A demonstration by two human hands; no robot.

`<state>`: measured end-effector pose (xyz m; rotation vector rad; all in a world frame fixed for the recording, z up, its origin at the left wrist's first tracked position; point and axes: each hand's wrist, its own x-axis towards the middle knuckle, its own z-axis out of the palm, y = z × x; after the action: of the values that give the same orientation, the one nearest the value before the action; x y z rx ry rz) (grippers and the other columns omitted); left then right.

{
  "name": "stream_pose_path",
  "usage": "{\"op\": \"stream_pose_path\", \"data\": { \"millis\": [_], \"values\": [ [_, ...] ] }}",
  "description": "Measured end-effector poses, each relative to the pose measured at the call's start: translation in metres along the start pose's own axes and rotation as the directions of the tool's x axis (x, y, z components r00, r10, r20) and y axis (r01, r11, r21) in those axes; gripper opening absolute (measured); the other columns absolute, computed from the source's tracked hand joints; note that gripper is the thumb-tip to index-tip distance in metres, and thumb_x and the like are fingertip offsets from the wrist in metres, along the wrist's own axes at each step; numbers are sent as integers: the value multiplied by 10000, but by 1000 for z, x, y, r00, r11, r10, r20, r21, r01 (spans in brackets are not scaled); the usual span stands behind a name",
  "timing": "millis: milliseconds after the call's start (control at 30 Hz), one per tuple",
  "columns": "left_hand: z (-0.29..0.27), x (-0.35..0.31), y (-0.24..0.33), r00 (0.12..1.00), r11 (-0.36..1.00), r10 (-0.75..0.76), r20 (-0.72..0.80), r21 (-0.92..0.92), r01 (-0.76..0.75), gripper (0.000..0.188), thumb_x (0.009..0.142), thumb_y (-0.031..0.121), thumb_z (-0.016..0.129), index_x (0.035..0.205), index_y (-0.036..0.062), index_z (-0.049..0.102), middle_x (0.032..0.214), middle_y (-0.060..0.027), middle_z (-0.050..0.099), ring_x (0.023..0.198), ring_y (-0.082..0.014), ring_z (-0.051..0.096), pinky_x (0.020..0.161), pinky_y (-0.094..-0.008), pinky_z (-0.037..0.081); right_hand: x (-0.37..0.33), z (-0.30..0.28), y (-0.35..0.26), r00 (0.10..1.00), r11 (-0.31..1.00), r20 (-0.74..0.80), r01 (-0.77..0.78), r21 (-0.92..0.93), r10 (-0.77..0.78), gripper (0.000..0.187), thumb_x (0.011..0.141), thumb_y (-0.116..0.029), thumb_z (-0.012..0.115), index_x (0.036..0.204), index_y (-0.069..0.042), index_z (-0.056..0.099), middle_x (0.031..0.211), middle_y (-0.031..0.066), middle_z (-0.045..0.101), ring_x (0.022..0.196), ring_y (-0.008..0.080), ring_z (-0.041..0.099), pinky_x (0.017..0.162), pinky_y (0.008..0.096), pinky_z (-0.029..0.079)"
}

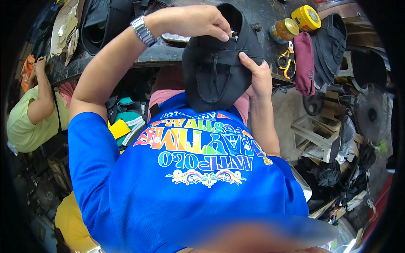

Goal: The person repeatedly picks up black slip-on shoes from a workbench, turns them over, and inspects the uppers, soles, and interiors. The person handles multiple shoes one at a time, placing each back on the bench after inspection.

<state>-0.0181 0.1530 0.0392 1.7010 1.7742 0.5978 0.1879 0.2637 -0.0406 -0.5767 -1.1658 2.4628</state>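
Observation:
A black shoe upper [211, 80] is held up in front of my chest, at the table's near edge. It has stitched seams, a loop opening at the top and a narrow strip down its middle. My right hand [258, 78] grips its right side, thumb on the front face and the other fingers mostly hidden behind. From the upper left my left hand [200, 23], a metal watch [143, 31] on its wrist, reaches over to the upper's top edge. Thumb and forefinger are pinched together there; what lies between them is too small to make out.
On the dark table [168, 55], right side, are orange-handled scissors [287, 62], a maroon pouch [303, 63], a gold-lidded jar [285, 30], a yellow tub [306, 18] and stacked black pieces [331, 44]. Another person [40, 109] sits at left. A fan [371, 114] stands at right.

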Motion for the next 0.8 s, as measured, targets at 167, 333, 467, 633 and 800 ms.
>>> {"op": "stream_pose_path", "data": {
  "millis": [167,333,467,633,800],
  "values": [
    [7,4,12,988,955,152,-5,258,-145,482,779,125,784,1208,-13,612,1061,-229,674,960,-377,664,886,-406,522,2,-6,-2,996,993,28,-89,78,87,380,859,-88,736,1184,58,605,1071,163,695,908,243,711,826,383,597],
    [-11,-10,40,997,998,56,-45,45,-54,334,775,79,744,1087,9,651,953,-245,671,935,-400,658,805,-423,510,-7,-32,-32,998,826,-4,-53,-562,61,257,920,-238,714,1004,6,708,840,25,673,724,98,632,615,239,500],
    [-31,-12,40,986,999,-40,-160,15,43,356,779,62,733,1113,-15,640,962,-235,680,929,-399,665,792,-400,512,-3,-71,-89,918,692,37,324,-645,-395,218,935,-212,694,988,-2,725,813,18,678,675,75,618,613,231,498],
    [-14,14,5,989,972,-97,-109,203,118,438,789,73,726,1196,-39,608,1041,-274,665,1020,-421,635,887,-416,500,47,-145,-191,694,425,-88,330,-843,-715,180,899,-164,707,975,-4,739,773,21,689,654,73,610,598,237,495],
    [-8,11,-11,989,996,-46,-137,74,56,462,788,45,727,1219,-44,587,1163,-251,636,1095,-410,608,932,-414,481,110,-214,-278,443,33,-70,-91,-995,-894,255,851,-309,720,972,-90,770,841,124,731,777,230,696,738,357,531]
  ]
}}
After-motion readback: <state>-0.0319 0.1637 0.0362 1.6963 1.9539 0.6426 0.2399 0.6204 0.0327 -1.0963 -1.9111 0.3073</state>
